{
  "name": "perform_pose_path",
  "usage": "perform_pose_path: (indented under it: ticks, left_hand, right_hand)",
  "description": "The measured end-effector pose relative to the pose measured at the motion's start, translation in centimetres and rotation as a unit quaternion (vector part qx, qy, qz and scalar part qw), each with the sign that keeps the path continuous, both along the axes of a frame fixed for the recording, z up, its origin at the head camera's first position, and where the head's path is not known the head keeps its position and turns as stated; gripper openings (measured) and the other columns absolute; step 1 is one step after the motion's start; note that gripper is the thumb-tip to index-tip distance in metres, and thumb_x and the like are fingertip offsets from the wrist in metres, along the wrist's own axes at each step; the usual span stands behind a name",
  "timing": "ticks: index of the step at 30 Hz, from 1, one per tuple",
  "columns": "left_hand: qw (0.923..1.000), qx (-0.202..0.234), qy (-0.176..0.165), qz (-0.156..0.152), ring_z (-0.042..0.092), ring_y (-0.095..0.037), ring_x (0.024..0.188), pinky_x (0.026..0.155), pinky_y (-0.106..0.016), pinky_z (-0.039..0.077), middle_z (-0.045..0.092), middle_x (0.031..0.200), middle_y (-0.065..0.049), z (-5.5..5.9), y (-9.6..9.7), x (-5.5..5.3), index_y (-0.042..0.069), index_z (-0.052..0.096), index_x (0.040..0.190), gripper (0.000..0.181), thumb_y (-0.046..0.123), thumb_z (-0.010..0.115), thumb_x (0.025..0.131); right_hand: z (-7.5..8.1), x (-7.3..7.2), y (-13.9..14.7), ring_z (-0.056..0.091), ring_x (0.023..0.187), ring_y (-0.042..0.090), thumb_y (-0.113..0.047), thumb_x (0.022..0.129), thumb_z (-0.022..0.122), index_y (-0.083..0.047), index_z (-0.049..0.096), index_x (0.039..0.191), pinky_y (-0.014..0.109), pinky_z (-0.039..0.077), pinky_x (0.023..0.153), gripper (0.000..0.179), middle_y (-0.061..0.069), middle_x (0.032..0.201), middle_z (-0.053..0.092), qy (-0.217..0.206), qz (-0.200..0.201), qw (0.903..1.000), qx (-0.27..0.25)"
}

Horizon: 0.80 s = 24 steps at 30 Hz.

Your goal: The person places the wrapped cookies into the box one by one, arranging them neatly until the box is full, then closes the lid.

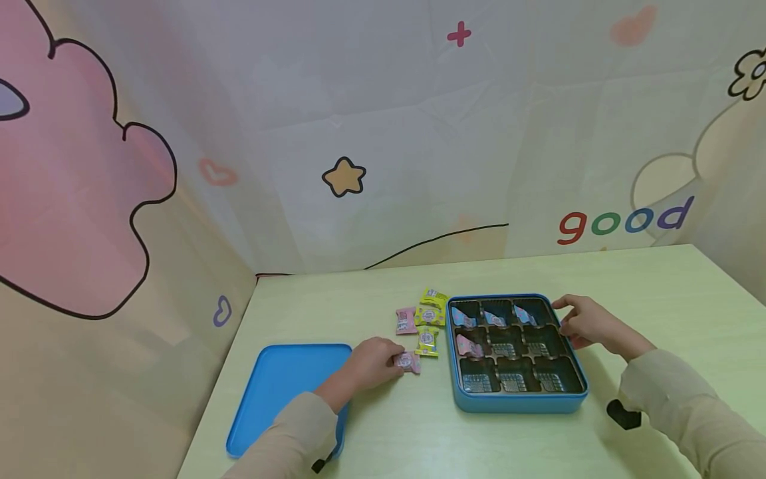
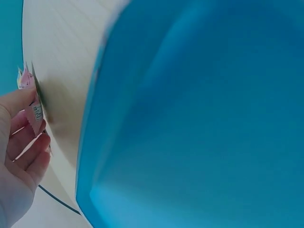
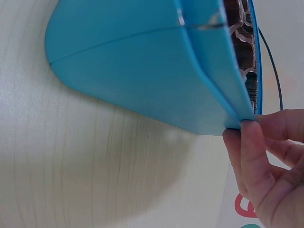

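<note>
The sweet (image 1: 409,362) at the left hand (image 1: 372,364) is pink; beyond that hand lie yellow sweets (image 1: 427,341) and another pink sweet (image 1: 406,320). To its left, the lid (image 1: 287,386) is plain blue. Beside the right hand (image 1: 589,322), the blue tin (image 1: 520,403) holds a dark brown tray (image 1: 503,366) with light-blue sweets (image 1: 526,315). The surface (image 1: 407,439) is pale yellow-green, faintly streaked.

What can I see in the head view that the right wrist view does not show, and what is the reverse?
Only the head view shows the person's left grip pinching a pink candy, the flat blue lid, and the loose yellow candies and second pink candy beside the box.

Only the right wrist view shows a thin line across the box's outer wall and a scuffed-looking patch at its rim.

Both show the box, its dark compartment tray, the right grip at the rim, and the table.
</note>
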<state>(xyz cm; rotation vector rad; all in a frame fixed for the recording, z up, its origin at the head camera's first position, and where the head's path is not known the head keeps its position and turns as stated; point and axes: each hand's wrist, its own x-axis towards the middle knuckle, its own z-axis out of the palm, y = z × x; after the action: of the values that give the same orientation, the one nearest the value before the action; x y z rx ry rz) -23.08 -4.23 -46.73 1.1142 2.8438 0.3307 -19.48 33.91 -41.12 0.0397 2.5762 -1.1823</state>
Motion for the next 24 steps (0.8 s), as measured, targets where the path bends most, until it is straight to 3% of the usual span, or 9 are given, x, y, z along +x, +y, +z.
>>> perform_pose_path:
  ticks: [3,9,24]
  left_hand:
    - [0.9998,0.01,-0.015,0.011,0.045,-0.004,0.065,0.061,-0.016,0.04,0.06,0.076,0.008,0.2,0.0,0.1,0.012,0.066,0.101,0.026,0.025,0.067,0.077]
    - [0.9994,0.021,-0.023,0.015,0.045,-0.004,0.064,0.059,-0.016,0.039,0.058,0.073,0.009,0.4,-0.1,0.2,0.013,0.066,0.094,0.02,0.024,0.067,0.078]
    - [0.9991,0.042,0.003,0.008,0.047,-0.004,0.067,0.063,-0.016,0.041,0.061,0.077,0.009,1.4,-0.8,0.3,0.013,0.067,0.095,0.019,0.021,0.066,0.078]
  right_hand:
    - [0.0,0.0,0.0,0.056,0.062,0.016,0.002,0.08,0.047,0.014,0.03,0.123,0.034,0.053,0.058,0.048,0.024,0.09,0.054,0.001,0.001,1.0,-0.002]
    - [0.0,-0.1,0.1,0.056,0.063,0.016,0.002,0.081,0.047,0.014,0.029,0.124,0.034,0.053,0.058,0.048,0.023,0.09,0.054,0.0,0.001,1.0,-0.002]
    - [0.0,0.0,0.0,0.055,0.061,0.016,0.002,0.08,0.046,0.015,0.029,0.123,0.033,0.053,0.058,0.048,0.023,0.089,0.054,-0.001,-0.002,1.0,0.002]
